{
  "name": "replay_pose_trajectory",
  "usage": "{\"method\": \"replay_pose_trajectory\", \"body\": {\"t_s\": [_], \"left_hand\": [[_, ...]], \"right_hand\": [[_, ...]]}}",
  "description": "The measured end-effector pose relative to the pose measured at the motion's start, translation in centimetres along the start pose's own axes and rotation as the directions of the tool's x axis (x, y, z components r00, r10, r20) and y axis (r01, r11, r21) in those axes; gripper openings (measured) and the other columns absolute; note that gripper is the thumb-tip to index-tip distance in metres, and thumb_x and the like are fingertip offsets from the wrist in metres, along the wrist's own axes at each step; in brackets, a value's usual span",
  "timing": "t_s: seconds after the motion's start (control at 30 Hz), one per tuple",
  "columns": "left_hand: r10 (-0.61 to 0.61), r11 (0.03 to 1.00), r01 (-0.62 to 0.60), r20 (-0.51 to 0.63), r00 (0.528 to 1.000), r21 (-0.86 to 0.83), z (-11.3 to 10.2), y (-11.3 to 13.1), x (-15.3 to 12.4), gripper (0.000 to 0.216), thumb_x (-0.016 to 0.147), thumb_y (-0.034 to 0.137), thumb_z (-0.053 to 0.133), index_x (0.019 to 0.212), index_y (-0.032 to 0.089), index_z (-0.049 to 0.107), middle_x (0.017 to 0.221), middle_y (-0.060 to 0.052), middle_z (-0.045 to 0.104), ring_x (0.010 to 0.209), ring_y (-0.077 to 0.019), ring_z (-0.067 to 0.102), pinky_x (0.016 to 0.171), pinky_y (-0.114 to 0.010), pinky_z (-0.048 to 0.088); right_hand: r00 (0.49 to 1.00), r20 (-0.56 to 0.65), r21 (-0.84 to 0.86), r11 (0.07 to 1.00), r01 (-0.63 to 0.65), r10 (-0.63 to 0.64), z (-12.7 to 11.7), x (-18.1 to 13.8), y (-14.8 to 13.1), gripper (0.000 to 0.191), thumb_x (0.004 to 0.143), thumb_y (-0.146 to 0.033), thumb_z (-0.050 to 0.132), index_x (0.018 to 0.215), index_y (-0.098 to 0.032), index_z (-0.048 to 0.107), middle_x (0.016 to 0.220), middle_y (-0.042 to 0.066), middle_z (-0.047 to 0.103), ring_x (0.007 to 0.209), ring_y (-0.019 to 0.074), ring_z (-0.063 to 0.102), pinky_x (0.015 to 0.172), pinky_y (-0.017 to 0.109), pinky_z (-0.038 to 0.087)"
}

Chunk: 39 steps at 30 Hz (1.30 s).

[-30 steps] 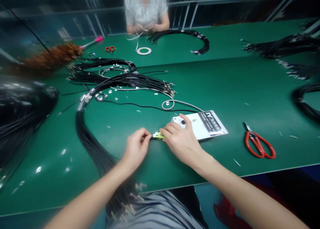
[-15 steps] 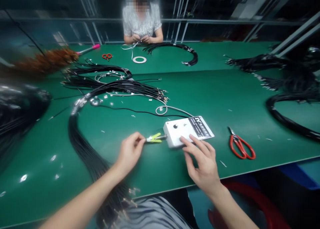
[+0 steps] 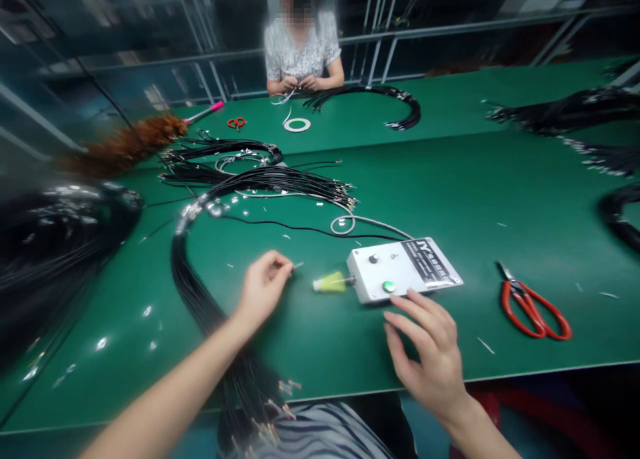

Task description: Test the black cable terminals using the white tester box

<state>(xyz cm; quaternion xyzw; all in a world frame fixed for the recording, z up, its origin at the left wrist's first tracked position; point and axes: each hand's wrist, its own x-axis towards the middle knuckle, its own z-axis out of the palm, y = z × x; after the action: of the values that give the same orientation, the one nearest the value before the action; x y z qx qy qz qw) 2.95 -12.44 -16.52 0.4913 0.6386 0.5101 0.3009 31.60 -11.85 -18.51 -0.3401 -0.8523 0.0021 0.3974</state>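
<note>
My left hand [image 3: 265, 285] is closed in a pinch, and a short, thin, pale wire end [image 3: 299, 265] pokes out past its fingertips. To its right, apart from it, is a yellow-green clip [image 3: 331, 283], smeared into a cone shape on the metal shaft of a white control box [image 3: 373, 282]. That box carries a black knob [image 3: 373, 259], a small switch and a green button [image 3: 389, 287]. My right hand [image 3: 430, 345] is open, fingers spread, with its fingertips at the box's front edge by the button.
A black cable bundle [image 3: 187, 265] curves across the left side. Red-handled scissors [image 3: 530, 305] lie at right. More black cables [image 3: 560, 112] lie far right. Across the green table [image 3: 450, 179], a person [image 3: 303, 52] handles white strip near a white tape roll [image 3: 297, 125]. Scraps are scattered about.
My left hand has drawn back from the clip, which now looks smeared. My right fingers have slid off the box's top, uncovering the green button. The whole view has shifted.
</note>
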Motion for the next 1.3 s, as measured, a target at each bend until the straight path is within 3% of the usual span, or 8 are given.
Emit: {"method": "replay_pose_trajectory", "body": {"t_s": [0.13, 0.2, 0.3, 0.37, 0.43, 0.53, 1.07, 1.3], "left_hand": [[0.100, 0.994, -0.105, -0.274, 0.956, -0.004, -2.2, 0.5, 9.4, 0.011, 0.093, 0.026, 0.053, 0.086, 0.018, 0.054, 0.078, 0.000, 0.056, 0.062, -0.0092, 0.051, 0.060, -0.020, 0.044], [0.198, 0.980, -0.190, -0.498, 0.844, 0.067, -3.9, 0.5, 14.2, 0.005, 0.095, 0.021, 0.050, 0.098, 0.017, 0.051, 0.092, -0.004, 0.057, 0.076, -0.0116, 0.055, 0.071, -0.023, 0.047], [0.274, 0.958, -0.186, -0.514, 0.813, 0.218, -6.1, 0.6, 16.0, 0.029, 0.080, 0.016, 0.071, 0.102, 0.016, 0.052, 0.107, -0.010, 0.056, 0.105, -0.0217, 0.054, 0.093, -0.035, 0.044], [0.338, 0.901, -0.228, -0.270, 0.902, 0.369, -7.0, 1.1, 12.4, 0.034, 0.074, 0.014, 0.076, 0.101, 0.016, 0.056, 0.111, -0.010, 0.057, 0.113, -0.0257, 0.050, 0.099, -0.039, 0.040], [0.249, 0.823, -0.362, 0.295, 0.923, 0.438, -7.8, 2.0, 6.4, 0.013, 0.085, 0.016, 0.064, 0.096, 0.019, 0.060, 0.099, -0.006, 0.061, 0.097, -0.0217, 0.056, 0.090, -0.035, 0.044], [-0.171, 0.797, -0.435, 0.847, 0.503, 0.419, -9.0, 3.5, -2.3, 0.017, 0.085, 0.011, 0.061, 0.097, 0.023, 0.064, 0.095, -0.003, 0.065, 0.093, -0.0222, 0.059, 0.082, -0.033, 0.046], [-0.097, 0.859, -0.376, 0.832, 0.547, 0.347, -10.8, 2.4, -4.6, 0.018, 0.095, 0.018, 0.052, 0.091, 0.020, 0.069, 0.092, -0.005, 0.066, 0.090, -0.0199, 0.060, 0.083, -0.031, 0.046], [-0.056, 0.870, -0.298, 0.678, 0.733, 0.394, -9.2, 3.5, -4.7, 0.013, 0.095, 0.017, 0.048, 0.101, 0.019, 0.060, 0.096, -0.005, 0.064, 0.088, -0.0174, 0.060, 0.081, -0.027, 0.047]], "right_hand": [[0.994, 0.061, 0.106, 0.991, 0.082, -0.088, 0.5, -0.9, -0.4, 0.035, 0.083, -0.002, 0.063, 0.112, -0.021, 0.064, 0.113, 0.010, 0.068, 0.116, 0.0280, 0.062, 0.094, 0.045, 0.051], [0.995, 0.069, 0.129, 0.990, 0.061, -0.071, 0.8, -0.9, -0.2, 0.034, 0.083, -0.002, 0.063, 0.112, -0.021, 0.064, 0.115, 0.011, 0.067, 0.114, 0.0280, 0.063, 0.093, 0.045, 0.053], [0.996, 0.071, 0.152, 0.987, 0.045, -0.057, 0.9, -0.7, 0.2, 0.033, 0.083, -0.003, 0.063, 0.111, -0.020, 0.065, 0.116, 0.012, 0.067, 0.112, 0.0284, 0.064, 0.090, 0.044, 0.054], [0.994, 0.067, 0.152, 0.986, 0.070, -0.081, 0.9, -0.6, 0.3, 0.032, 0.083, -0.002, 0.063, 0.109, -0.020, 0.065, 0.116, 0.012, 0.067, 0.111, 0.0282, 0.065, 0.089, 0.043, 0.055], [0.994, 0.069, 0.150, 0.986, 0.074, -0.085, 0.8, -0.7, 0.3, 0.031, 0.083, -0.003, 0.063, 0.108, -0.021, 0.066, 0.116, 0.012, 0.067, 0.110, 0.0280, 0.065, 0.088, 0.043, 0.055], [0.994, 0.089, 0.167, 0.984, 0.055, -0.070, 0.8, -0.7, 0.2, 0.029, 0.084, -0.005, 0.062, 0.107, -0.021, 0.067, 0.116, 0.012, 0.068, 0.109, 0.0275, 0.066, 0.087, 0.042, 0.057], [0.986, 0.166, 0.243, 0.969, -0.035, -0.006, 0.9, -1.3, -1.9, 0.026, 0.086, -0.009, 0.058, 0.104, -0.024, 0.068, 0.114, 0.009, 0.070, 0.102, 0.0238, 0.068, 0.086, 0.040, 0.058], [0.929, 0.316, 0.543, 0.766, -0.345, 0.194, 1.6, 1.1, -5.9, 0.018, 0.091, -0.015, 0.058, 0.106, -0.022, 0.066, 0.099, 0.007, 0.071, 0.091, 0.0201, 0.069, 0.077, 0.032, 0.059]]}}
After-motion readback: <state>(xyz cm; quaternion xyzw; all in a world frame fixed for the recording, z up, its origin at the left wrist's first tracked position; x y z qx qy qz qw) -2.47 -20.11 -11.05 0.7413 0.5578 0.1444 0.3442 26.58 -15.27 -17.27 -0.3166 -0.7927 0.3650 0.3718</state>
